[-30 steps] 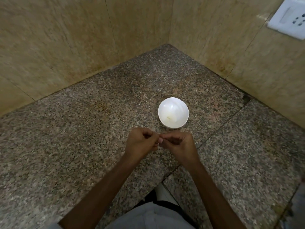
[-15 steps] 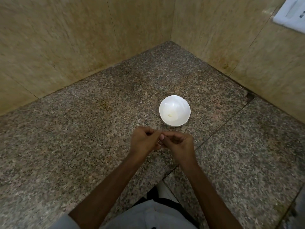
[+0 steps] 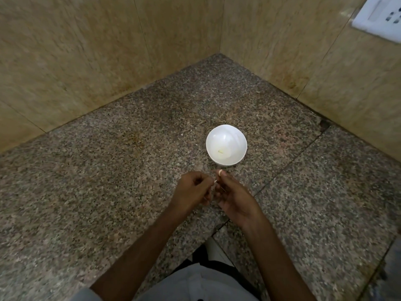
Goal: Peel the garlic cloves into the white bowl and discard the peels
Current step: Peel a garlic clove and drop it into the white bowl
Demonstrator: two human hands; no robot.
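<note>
A small white bowl [image 3: 226, 139] stands on the granite counter with a pale peeled garlic piece [image 3: 221, 151] at its bottom. Just in front of the bowl my two hands meet above the counter. My left hand [image 3: 193, 191] is curled, its fingertips pinching a tiny whitish garlic clove [image 3: 215, 181]. My right hand [image 3: 233, 196] faces it with fingers bent, its thumb and fingertips working at the same clove. Most of the clove is hidden between the fingers.
The speckled granite counter [image 3: 108, 192] fills a corner between two beige tiled walls [image 3: 86, 51]. A white wall socket [image 3: 379, 16] sits at the top right. The counter's front edge and my light clothing lie below my forearms.
My hands have stayed together in front of the bowl, shifting slightly. My right hand's fingers have spread a little from the left. The view has tilted a bit.
</note>
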